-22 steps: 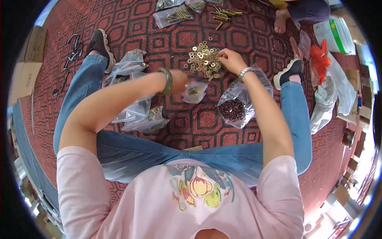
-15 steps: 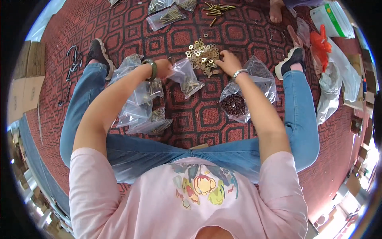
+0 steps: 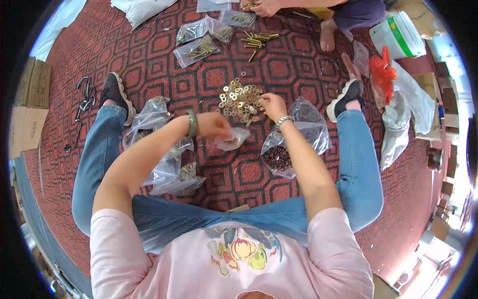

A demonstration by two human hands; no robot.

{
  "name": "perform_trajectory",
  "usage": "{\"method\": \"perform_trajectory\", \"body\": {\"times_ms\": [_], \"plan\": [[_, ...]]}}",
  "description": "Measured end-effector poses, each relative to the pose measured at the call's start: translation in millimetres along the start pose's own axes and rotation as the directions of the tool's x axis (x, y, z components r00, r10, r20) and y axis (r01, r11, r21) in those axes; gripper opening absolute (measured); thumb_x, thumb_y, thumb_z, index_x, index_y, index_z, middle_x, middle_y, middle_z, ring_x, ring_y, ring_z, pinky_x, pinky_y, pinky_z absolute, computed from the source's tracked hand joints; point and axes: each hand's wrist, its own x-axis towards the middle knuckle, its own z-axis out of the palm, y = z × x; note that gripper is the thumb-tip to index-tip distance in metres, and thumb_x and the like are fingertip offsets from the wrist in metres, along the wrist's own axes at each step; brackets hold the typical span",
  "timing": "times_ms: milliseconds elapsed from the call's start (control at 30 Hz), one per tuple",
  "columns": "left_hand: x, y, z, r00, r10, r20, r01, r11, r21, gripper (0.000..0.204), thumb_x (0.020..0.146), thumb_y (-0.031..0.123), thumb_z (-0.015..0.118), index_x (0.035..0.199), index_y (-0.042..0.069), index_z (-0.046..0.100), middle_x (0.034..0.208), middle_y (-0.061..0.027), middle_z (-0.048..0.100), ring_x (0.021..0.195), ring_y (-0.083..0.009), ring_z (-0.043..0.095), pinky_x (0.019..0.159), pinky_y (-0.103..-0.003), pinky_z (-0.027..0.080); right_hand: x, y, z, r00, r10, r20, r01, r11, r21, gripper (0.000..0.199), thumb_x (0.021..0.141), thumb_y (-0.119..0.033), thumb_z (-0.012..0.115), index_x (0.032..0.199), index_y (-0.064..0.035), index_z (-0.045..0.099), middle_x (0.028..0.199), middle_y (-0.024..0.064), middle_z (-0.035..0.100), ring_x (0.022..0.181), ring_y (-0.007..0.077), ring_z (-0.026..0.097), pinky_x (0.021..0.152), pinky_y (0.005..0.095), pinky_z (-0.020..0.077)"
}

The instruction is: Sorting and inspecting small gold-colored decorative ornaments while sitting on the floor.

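Note:
On the carpet between my legs lies a loose pile of brass-coloured washers [image 3: 240, 98]. My right hand [image 3: 273, 106] is at the pile's right edge, fingertips pinched together; what they hold, if anything, is too small to make out. Left of and nearer than the pile, my left hand [image 3: 215, 126] grips a small clear plastic bag [image 3: 235, 140] with metal pieces in it; motion smears its fingers. Under my right wrist sits a larger clear bag of dark brown round pieces [image 3: 278, 157]. Several filled zip bags [image 3: 162, 167] lie below my left forearm.
Farther off are brass bolts [image 3: 260, 39] and more zip bags of bolts [image 3: 199, 50]. Another person's bare foot [image 3: 327, 36] and hand [image 3: 265, 7] show at the top. A white bucket [image 3: 398, 36], a red bag [image 3: 382, 74] and a dark chain [image 3: 83, 102] lie around.
My view has tilted, so the scene sits lower and another person's hand shows. My left hand has shifted with the small bag, which looks more bunched. My right fingertips have come together.

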Motion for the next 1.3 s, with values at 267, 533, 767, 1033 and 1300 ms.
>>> {"method": "perform_trajectory", "body": {"times_ms": [267, 533, 767, 1033, 1300], "plan": [[13.9, -2.3, 25.9, 0.940, -0.046, 0.337, -0.020, 0.982, 0.190, 0.019, 0.082, 0.022, 0.056, 0.083, 0.006, 0.065, 0.063, 0.0019, 0.057, 0.055, -0.0137, 0.046, 0.055, -0.029, 0.041, 0.1, -6.8, 1.5, 0.997, 0.001, 0.071, -0.006, 0.997, 0.075, 0.023, 0.084, -0.016, 0.056, 0.101, -0.0024, 0.064, 0.078, 0.0053, 0.065, 0.065, 0.0102, 0.060, 0.054, 0.0213, 0.0476], [56.4, -21.5, -0.3, 0.981, -0.150, -0.125, 0.049, 0.807, -0.588, 0.026, 0.089, 0.026, 0.051, 0.092, 0.001, 0.058, 0.083, -0.0092, 0.062, 0.070, -0.0166, 0.060, 0.062, -0.027, 0.051, -15.6, -33.9, -1.4, 0.954, -0.066, 0.292, -0.076, 0.889, 0.452, 0.020, 0.085, -0.015, 0.056, 0.098, -0.0025, 0.065, 0.080, 0.0047, 0.066, 0.068, 0.0108, 0.060, 0.057, 0.0218, 0.0468], [79.0, -8.7, 29.5, 0.915, -0.264, -0.306, -0.279, 0.133, -0.951, 0.018, 0.092, 0.014, 0.045, 0.090, -0.002, 0.053, 0.080, -0.0099, 0.060, 0.069, -0.0175, 0.062, 0.068, -0.027, 0.055, -44.1, -52.2, 10.7, 0.912, -0.407, -0.052, 0.402, 0.912, -0.084, 0.019, 0.084, -0.014, 0.057, 0.097, -0.0020, 0.065, 0.080, 0.0053, 0.066, 0.068, 0.0153, 0.060, 0.060, 0.0259, 0.0468], [91.7, -53.0, 32.1, 0.949, -0.129, -0.286, -0.280, 0.067, -0.958, 0.021, 0.090, 0.005, 0.044, 0.108, -0.004, 0.048, 0.100, -0.0149, 0.059, 0.086, -0.0240, 0.064, 0.072, -0.030, 0.055, -31.3, -10.7, 9.9, 0.937, -0.307, -0.165, 0.278, 0.944, -0.176, 0.018, 0.079, -0.011, 0.058, 0.093, -0.0027, 0.063, 0.079, 0.0089, 0.065, 0.068, 0.0250, 0.059, 0.064, 0.0328, 0.0474], [91.8, -66.6, 40.8, 0.942, -0.124, -0.311, -0.290, 0.160, -0.944, 0.030, 0.089, 0.003, 0.044, 0.118, -0.004, 0.044, 0.112, -0.0159, 0.057, 0.096, -0.0241, 0.062, 0.073, -0.030, 0.055, -47.1, 14.6, 37.4, 0.967, -0.215, -0.138, 0.152, 0.919, -0.363, 0.019, 0.074, -0.007, 0.059, 0.093, -0.0050, 0.060, 0.086, 0.0131, 0.061, 0.075, 0.0278, 0.058, 0.069, 0.0346, 0.0472]]}}
